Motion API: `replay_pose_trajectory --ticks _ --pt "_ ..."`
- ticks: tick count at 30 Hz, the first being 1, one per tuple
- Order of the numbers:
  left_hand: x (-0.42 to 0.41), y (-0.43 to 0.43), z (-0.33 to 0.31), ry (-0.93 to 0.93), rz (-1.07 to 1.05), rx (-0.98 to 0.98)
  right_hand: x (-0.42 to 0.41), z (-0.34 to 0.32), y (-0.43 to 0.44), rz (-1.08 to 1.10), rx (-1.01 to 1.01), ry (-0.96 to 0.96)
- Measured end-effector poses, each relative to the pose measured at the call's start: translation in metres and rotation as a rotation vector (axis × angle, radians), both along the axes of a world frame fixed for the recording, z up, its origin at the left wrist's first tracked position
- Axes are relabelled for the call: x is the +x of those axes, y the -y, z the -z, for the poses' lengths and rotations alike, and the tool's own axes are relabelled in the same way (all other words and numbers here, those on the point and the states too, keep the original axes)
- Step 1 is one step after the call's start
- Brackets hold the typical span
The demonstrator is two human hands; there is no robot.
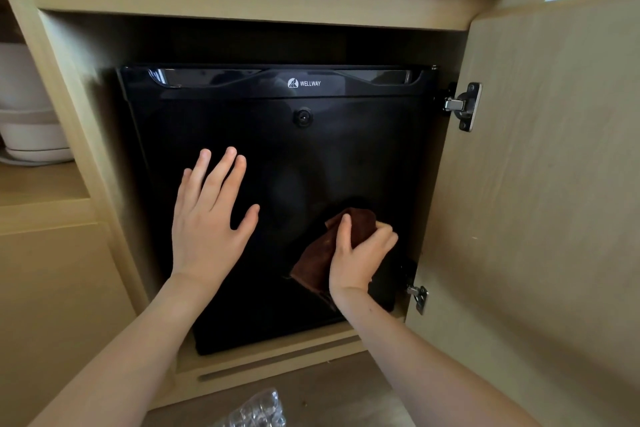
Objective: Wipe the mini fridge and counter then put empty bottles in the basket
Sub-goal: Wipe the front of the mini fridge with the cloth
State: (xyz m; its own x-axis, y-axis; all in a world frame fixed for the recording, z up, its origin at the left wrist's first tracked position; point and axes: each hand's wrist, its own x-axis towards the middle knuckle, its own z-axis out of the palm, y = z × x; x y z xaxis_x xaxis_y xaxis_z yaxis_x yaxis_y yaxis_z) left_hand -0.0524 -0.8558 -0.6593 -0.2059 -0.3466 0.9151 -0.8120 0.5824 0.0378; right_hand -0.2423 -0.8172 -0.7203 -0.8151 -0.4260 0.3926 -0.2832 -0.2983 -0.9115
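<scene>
Fridge (311, 156): black, glossy, flat-fronted box, round lock (303, 117) near the top, sat in a pale wood-grain cabinet (242, 3); cabinet door (536, 184) stands open at right, metal hinges (464, 106) on its inner edge; left hand (207, 218) flat on the fridge front, left of centre, fingers (218, 173) straight, slightly apart, holding nothing; right hand (360, 253) low right on the front, fingers (381, 236) curled and clamped on a brown cloth (315, 260); cloth soft, napped, bunched, poking out above the thumb and hanging left of the wrist, against the fridge front; crinkled clear plastic (258, 411) on the floor at the bottom edge; rounded white dishes (31, 128) stacked on a shelf far left.
</scene>
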Motion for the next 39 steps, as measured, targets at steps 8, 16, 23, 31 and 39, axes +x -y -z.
replay_pose_trajectory --ticks 8,16,23,31,39 --pt "0.0 0.003 0.0 0.007 -0.018 -0.008 -0.024 -0.099 0.016 0.037 -0.258 -0.11" --pt "0.0 0.0 0.0 0.02 -0.025 -0.014 -0.023 -0.069 0.011 0.047 -0.237 -0.018" --pt "0.0 -0.001 0.0 0.021 -0.034 0.009 -0.049 -0.139 0.018 0.091 -0.369 -0.111" --pt "-0.001 -0.005 -0.004 0.036 -0.04 0.034 -0.05 -0.08 0.013 0.185 -0.291 0.164" --pt "0.001 -0.006 -0.004 0.037 -0.037 0.027 -0.065 -0.136 0.021 0.172 -0.408 0.042"
